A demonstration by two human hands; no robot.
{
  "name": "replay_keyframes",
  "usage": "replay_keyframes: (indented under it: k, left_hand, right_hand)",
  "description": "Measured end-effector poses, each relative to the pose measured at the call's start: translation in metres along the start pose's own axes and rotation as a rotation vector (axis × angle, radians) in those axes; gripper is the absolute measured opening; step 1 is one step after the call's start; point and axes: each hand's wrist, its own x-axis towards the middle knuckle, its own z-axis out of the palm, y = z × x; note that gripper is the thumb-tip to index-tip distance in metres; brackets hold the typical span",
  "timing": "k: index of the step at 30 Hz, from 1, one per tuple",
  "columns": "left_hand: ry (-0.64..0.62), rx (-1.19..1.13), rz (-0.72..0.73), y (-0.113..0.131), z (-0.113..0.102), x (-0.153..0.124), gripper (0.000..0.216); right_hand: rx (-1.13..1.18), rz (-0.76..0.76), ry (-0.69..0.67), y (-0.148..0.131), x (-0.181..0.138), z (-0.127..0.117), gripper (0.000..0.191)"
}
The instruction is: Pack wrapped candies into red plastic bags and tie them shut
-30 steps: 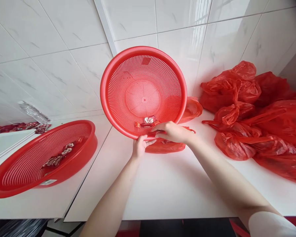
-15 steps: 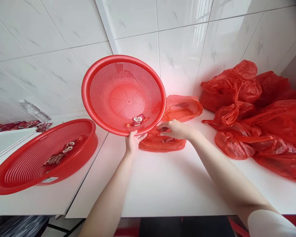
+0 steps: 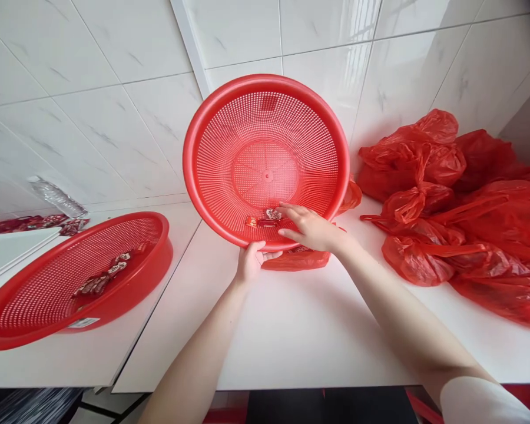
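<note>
A round red plastic sieve basket (image 3: 267,162) is tilted toward me, raised above the white table. My left hand (image 3: 251,263) grips its near rim, thumb on the inside and fingers underneath. Several small red wrapped packets (image 3: 272,215) with white and yellow print lie low in the basket. Over its near right side is my right hand (image 3: 311,228), thumb and fingers apart, fingertips beside the packets; I see nothing held in it. Beneath the basket, a red plastic bag (image 3: 298,261) rests on the table, mostly hidden.
On the left stands a second red sieve basket (image 3: 161,250) with similar packets inside. A white tray (image 3: 15,253) and a clear plastic wrapper (image 3: 57,196) are behind it. Several full red plastic bags (image 3: 481,206) are heaped at right. A tiled wall (image 3: 238,35) rises behind.
The raised basket has moved right with my left hand, over the red bag. My right hand has gone from the bag to inside the basket, its fingers now spread.
</note>
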Motion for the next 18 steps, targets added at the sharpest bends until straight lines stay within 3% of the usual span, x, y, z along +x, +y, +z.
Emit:
replay_keyframes:
  k: [4,12,18]
  left_hand:
    - [-0.024,0.015,-0.002,0.001,0.001,-0.002,0.037]
    - [0.043,0.023,0.046,0.005,-0.002,0.000,0.038]
    - [0.117,0.066,0.077,0.004,-0.013,0.009,0.032]
  right_hand:
    - [-0.036,0.039,-0.161,-0.002,0.000,0.010,0.067]
    - [0.027,-0.030,-0.098,-0.005,0.002,0.002,0.040]
    - [0.112,-0.079,-0.124,0.001,0.002,-0.002,0.024]
